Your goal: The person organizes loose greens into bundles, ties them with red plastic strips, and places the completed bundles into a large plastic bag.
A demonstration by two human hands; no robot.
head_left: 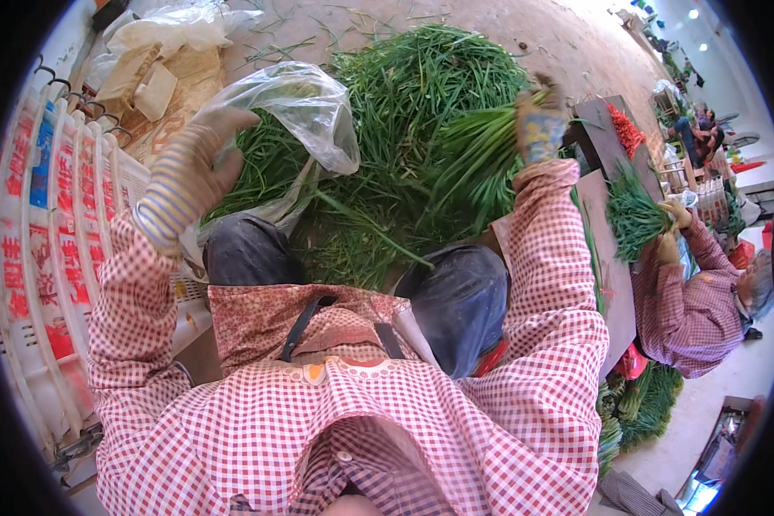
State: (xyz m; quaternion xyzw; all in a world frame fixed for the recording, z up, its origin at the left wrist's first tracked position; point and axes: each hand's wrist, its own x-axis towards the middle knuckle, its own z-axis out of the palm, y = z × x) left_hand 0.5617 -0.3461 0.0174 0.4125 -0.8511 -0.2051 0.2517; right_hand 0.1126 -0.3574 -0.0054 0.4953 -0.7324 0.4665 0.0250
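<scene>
My left hand (196,163), in a striped work glove, has its thumb and fingers apart. It is beside a clear plastic bag (305,107), whose edge lies close to the fingertips. Long green chives (262,163) show in and under the bag. My right hand (540,125), in a patterned glove and slightly blurred, grips a bunch of chives (477,150) by one end, the leaves fanning out to the left. Beyond my knees lies a large loose heap of chives (421,77) on the ground.
White slatted crates (69,189) with red markings stand at my left, below cardboard (185,77) and crumpled plastic. At right, a co-worker (697,292) in a checked shirt handles another bunch of greens (635,206) by a low board (606,258). Red ties (625,129) lie on a dark surface.
</scene>
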